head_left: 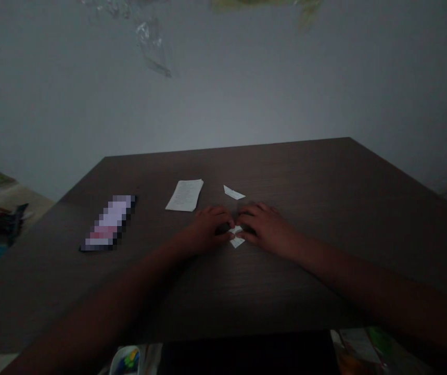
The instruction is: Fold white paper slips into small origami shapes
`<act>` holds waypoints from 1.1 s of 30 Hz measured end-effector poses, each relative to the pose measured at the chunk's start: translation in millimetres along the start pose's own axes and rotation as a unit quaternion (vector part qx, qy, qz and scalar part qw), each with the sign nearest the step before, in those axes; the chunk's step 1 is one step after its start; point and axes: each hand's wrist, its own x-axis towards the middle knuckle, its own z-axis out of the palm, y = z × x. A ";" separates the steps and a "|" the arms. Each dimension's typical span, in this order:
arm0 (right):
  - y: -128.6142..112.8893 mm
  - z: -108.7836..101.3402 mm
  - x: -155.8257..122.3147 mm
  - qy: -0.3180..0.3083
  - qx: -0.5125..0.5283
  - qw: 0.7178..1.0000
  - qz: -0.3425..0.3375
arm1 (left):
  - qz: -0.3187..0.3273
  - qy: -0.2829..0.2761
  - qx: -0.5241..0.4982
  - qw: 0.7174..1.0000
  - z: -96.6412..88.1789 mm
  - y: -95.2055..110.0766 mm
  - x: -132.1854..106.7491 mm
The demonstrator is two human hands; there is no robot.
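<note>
Both of my hands rest on a dark wooden table [324, 208], fingertips meeting over a small folded white paper piece [237, 239]. My left hand [207, 229] has its fingers curled and pinches the paper's left side. My right hand [266, 226] has its fingers curled down onto the paper's right side. Only a small part of the paper shows between the hands. The light is dim.
A larger white paper sheet [185, 195] lies just beyond my left hand. A small torn paper scrap [233, 192] lies beyond my right hand. A phone with a blurred screen [110, 223] lies at the left. A grey wall stands behind the table; clutter shows at the left edge.
</note>
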 end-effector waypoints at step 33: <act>-20.3 -4.0 4.9 0.002 -0.003 1.000 0.017 | 0.050 -0.005 -0.002 0.999 -3.8 -0.9 -5.7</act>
